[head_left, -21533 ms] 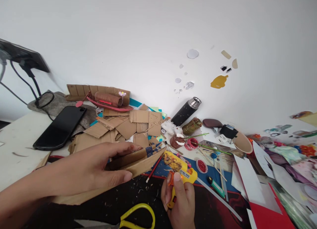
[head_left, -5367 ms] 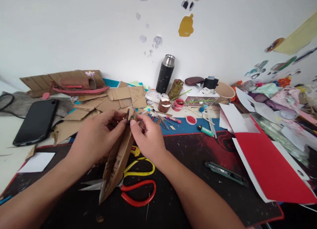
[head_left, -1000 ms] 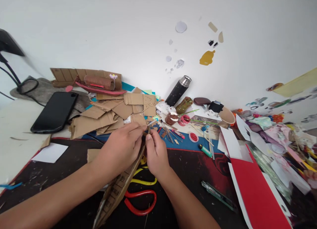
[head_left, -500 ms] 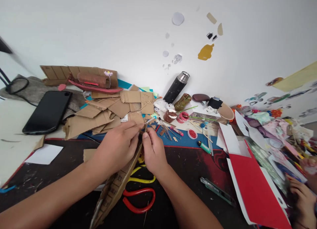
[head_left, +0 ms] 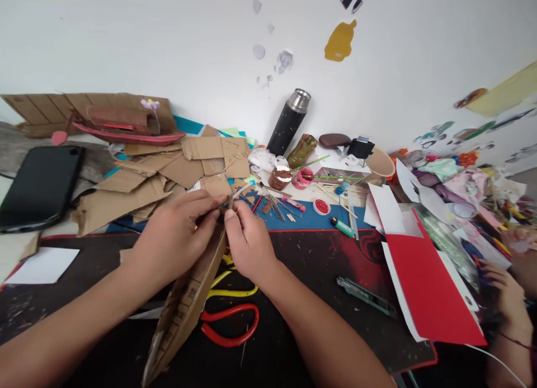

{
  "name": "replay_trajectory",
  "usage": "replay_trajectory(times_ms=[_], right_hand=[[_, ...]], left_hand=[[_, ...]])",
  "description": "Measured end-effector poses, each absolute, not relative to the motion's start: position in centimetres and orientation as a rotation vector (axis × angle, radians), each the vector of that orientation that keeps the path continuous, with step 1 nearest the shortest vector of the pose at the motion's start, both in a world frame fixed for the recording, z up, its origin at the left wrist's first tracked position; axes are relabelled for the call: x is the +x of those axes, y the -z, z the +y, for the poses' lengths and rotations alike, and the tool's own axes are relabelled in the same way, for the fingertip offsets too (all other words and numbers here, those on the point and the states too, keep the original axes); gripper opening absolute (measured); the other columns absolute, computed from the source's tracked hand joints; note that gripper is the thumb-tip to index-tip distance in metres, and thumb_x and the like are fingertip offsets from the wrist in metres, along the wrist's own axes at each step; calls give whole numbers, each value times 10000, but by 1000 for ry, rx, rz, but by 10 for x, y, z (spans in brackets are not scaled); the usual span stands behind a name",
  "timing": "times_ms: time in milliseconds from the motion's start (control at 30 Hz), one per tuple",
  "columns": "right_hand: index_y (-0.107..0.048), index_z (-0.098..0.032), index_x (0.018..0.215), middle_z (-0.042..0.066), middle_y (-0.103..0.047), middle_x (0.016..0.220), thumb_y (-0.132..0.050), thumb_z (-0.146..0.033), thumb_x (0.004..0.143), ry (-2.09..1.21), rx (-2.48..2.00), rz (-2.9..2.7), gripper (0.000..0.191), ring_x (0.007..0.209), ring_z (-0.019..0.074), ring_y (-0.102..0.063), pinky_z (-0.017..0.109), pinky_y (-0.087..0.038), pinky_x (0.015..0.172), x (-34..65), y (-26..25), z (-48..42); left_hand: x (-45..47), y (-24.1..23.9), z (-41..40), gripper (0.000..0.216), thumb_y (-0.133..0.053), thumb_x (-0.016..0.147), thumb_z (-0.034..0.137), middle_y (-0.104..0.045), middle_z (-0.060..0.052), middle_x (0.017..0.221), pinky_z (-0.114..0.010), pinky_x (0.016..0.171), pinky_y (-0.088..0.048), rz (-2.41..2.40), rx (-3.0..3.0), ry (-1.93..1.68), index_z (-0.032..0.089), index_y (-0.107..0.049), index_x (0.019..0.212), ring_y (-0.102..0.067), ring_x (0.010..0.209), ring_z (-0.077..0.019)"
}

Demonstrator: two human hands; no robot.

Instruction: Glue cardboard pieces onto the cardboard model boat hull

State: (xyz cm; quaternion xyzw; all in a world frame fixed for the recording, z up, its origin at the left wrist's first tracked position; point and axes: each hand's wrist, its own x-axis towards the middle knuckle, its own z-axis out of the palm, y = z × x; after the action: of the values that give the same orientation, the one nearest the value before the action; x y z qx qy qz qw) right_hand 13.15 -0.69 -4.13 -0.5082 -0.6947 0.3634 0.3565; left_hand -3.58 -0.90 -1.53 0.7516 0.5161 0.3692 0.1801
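A long, narrow piece of folded cardboard [head_left: 193,290], shaped like a boat hull, slants from the lower left up to my fingertips. My left hand [head_left: 176,231] is closed at its far tip, with thumb and fingers pinched together. On the other side of that tip, my right hand [head_left: 249,239] grips the cardboard between thumb and bent fingers. A thin whitish stick [head_left: 242,190] shows just beyond my fingers; whether I touch it I cannot tell. Below my hands lie scissors with red handles [head_left: 230,325] and yellow handles [head_left: 232,293], partly under the cardboard.
Cardboard scraps [head_left: 159,175] and a red model boat [head_left: 126,131] lie at the back left, near a black phone [head_left: 42,183]. Paint jars [head_left: 280,178] and a black flask [head_left: 289,122] stand behind. A utility knife [head_left: 364,295] and red folder [head_left: 432,287] are right, by another person's hand [head_left: 503,284].
The view has shifted, so most things sit further left and higher. My hands keep holding the cardboard tip; my left fingers have moved slightly around it.
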Motion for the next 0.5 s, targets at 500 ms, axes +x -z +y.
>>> replay_trajectory(times_ms=[500], right_hand=[[-465, -278, 912, -16, -561, 739, -399, -397, 1105, -934, -1321, -1804, 236, 684, 207, -574, 325, -380, 663, 131, 42, -6]], left_hand=[[-34, 16, -10, 308, -534, 1009, 287, -862, -101, 1103, -459, 945, -662, 1535, 2099, -1001, 236, -833, 1064, -813, 1010, -318]])
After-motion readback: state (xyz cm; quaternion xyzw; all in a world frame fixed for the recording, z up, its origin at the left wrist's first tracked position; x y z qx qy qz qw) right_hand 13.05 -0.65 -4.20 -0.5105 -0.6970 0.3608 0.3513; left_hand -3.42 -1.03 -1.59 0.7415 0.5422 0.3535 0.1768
